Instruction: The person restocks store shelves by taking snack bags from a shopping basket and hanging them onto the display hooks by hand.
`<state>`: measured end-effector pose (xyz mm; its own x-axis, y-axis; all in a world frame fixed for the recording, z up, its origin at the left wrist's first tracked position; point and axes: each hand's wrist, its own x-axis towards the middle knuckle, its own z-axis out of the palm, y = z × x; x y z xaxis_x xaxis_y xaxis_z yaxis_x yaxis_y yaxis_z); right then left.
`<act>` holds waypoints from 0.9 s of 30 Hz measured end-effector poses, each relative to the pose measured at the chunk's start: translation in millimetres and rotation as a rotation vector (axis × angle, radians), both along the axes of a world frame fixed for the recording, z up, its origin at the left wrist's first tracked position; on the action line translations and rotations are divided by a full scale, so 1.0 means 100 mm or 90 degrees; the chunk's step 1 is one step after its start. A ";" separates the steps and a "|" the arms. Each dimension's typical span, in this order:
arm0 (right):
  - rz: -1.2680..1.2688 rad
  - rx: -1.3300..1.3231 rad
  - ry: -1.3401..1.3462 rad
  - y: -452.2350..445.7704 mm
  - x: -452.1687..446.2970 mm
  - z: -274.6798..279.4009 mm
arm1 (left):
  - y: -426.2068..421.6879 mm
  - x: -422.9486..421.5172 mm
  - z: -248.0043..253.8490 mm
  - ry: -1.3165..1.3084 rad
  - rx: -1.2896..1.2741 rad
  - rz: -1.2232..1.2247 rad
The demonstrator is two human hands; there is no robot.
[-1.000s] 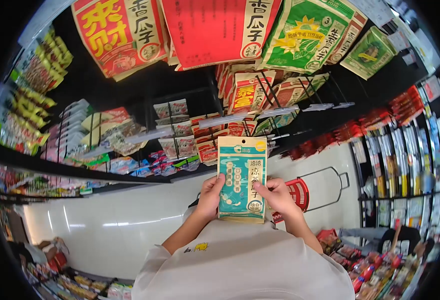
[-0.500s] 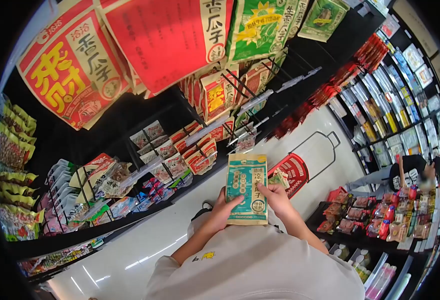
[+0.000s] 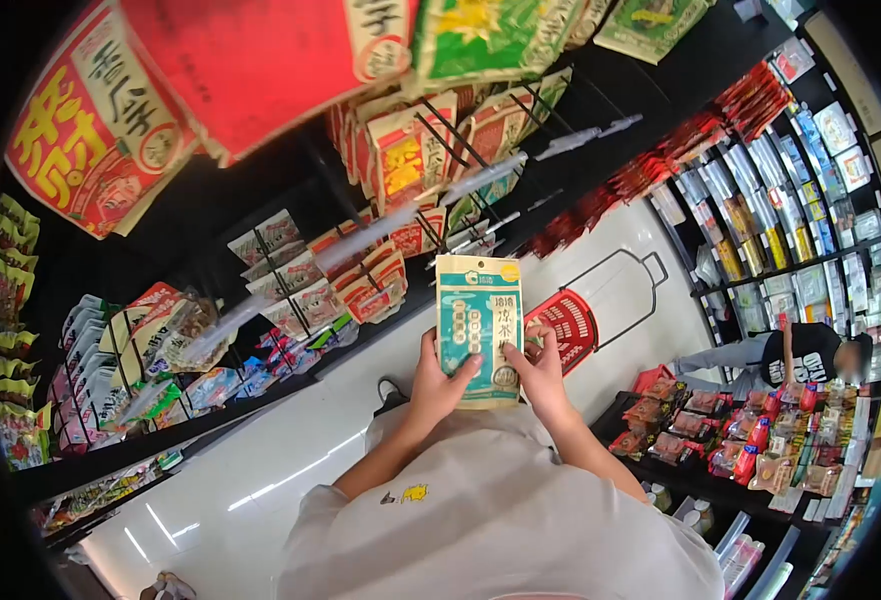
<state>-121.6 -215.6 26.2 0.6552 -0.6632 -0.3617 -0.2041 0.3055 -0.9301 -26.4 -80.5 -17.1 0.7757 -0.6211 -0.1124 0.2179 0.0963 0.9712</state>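
Note:
A teal and cream bag of seeds with Chinese lettering stands upright before my chest, its front towards me. My left hand grips its left edge, the thumb lying across the lower front. My right hand holds the right edge, with the thumb pressed on the front. The fingers behind the bag are mostly hidden. A small hang hole shows near the bag's top edge.
Snack bags hang from hooks on a black rack, including a large red bag and a green bag. Beyond my right hand stands a red basket with a long handle. A person stands by a packaged-food display at right.
My hands and the bag sit higher and slightly further left in view. The camera view has shifted, so the racks and basket appear further left. Both hands keep hold of the bag.

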 end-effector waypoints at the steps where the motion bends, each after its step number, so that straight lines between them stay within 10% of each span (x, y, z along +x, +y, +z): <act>1: -0.020 -0.004 0.013 -0.04 -0.06 -0.07 | -0.07 -0.07 0.01 -0.013 -0.001 0.000; 7: 0.017 0.043 -0.054 -0.63 -0.24 -0.11 | -0.59 -0.41 -0.13 0.061 -0.037 -0.041; 16: 0.040 0.155 0.168 -1.88 -0.71 -1.96 | -1.60 -0.83 -1.52 0.117 0.208 -0.006; 21: 0.399 -0.145 0.629 -2.26 -1.39 -3.37 | -2.18 -0.45 -2.13 0.004 0.224 0.082; 27: 0.671 -0.105 0.940 -1.81 -1.56 -3.45 | -2.64 0.23 -2.19 -0.098 0.319 0.059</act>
